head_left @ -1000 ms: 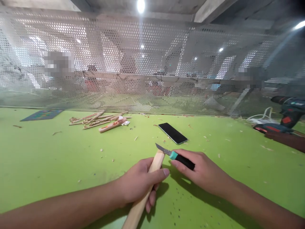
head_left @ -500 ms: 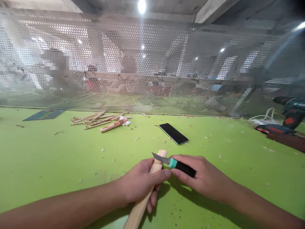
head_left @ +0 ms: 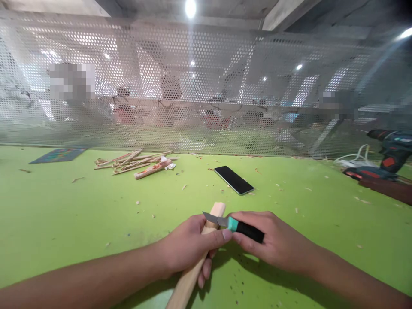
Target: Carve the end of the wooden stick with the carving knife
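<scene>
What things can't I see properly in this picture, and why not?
All in the head view:
Wooden stick: the bottom edge cuts off its near end; the left hand partly covers its middle.
Knife: the right hand hides part of its handle.
Drill: the right edge cuts it off.
Red shapes: too blurred behind the perforated screen to name.

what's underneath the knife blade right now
Under the knife blade is the pale wooden stick, near its far end, held in the left hand. The wood directly beneath is covered, so any cut there cannot be seen.
</scene>
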### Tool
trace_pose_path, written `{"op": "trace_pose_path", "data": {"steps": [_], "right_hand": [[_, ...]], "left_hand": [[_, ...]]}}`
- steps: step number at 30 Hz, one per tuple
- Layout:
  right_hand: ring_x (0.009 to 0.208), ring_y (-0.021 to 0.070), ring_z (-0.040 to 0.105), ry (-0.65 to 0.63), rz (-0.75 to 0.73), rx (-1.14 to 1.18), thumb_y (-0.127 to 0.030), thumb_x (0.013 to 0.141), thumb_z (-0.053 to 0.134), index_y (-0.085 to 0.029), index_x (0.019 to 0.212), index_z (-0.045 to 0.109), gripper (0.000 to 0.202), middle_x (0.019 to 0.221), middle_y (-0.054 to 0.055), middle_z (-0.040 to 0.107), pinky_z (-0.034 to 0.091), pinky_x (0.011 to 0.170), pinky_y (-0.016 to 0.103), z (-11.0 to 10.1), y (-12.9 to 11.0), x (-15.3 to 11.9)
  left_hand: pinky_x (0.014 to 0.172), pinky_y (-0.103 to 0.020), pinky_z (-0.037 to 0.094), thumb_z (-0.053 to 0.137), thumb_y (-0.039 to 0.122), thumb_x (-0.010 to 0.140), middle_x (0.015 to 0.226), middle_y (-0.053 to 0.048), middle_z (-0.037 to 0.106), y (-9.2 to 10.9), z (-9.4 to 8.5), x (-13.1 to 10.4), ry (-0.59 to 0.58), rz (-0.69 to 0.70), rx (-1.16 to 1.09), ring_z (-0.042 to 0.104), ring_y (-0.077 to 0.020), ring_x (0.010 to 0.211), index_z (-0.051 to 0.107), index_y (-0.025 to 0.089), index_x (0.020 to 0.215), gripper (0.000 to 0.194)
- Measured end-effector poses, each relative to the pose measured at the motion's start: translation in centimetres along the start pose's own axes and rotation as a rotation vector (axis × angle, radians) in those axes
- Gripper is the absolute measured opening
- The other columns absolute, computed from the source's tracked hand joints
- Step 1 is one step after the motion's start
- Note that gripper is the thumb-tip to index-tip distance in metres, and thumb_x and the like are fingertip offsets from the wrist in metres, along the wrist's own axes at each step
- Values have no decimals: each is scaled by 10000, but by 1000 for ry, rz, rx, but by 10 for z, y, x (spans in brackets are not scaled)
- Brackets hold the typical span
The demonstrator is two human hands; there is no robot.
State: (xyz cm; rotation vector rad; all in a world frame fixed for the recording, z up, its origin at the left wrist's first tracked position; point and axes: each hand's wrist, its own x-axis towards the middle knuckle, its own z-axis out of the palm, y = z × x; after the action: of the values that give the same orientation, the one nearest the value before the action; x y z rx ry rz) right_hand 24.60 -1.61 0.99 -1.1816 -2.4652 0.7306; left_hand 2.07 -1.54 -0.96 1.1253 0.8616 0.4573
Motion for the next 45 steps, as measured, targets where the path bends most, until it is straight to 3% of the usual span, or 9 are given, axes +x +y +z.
{"op": "trace_pose_path", "data": {"steps": [13,20,29,45], "right_hand": [[721,174,599,97,39,-28,-438,1027,519,-208,982,648,268,865,34,699,429,634,272,-2,2,2],[654,144,538,18,4,-10,-408,1016,535,-202,945,639,241,771,-1,621,393,590,250,0,3,2],[657,153,565,60,60,-24,-453,1027,517,-208,967,639,280,789,11,654,398,586,255,-2,3,2],[664,141,538,-2,38,-1,-423,1012,548,-196,947,631,250,783,-4,625,376,589,240,-1,-1,1]], "left_hand": [[378,-189,478,661,507,907,582,103,530,-2,0,0,-25,42,0,506,-72,360,452,227,916,349],[374,-184,472,664,552,891,566,90,524,-4,0,1,-7,28,9,525,-81,392,460,222,889,388],[390,-190,480,690,514,881,595,105,531,-1,0,-1,-23,44,0,512,-68,373,463,221,946,377],[379,-196,466,665,534,891,511,99,516,-1,0,1,-10,15,27,499,-84,347,445,228,846,380]]}}
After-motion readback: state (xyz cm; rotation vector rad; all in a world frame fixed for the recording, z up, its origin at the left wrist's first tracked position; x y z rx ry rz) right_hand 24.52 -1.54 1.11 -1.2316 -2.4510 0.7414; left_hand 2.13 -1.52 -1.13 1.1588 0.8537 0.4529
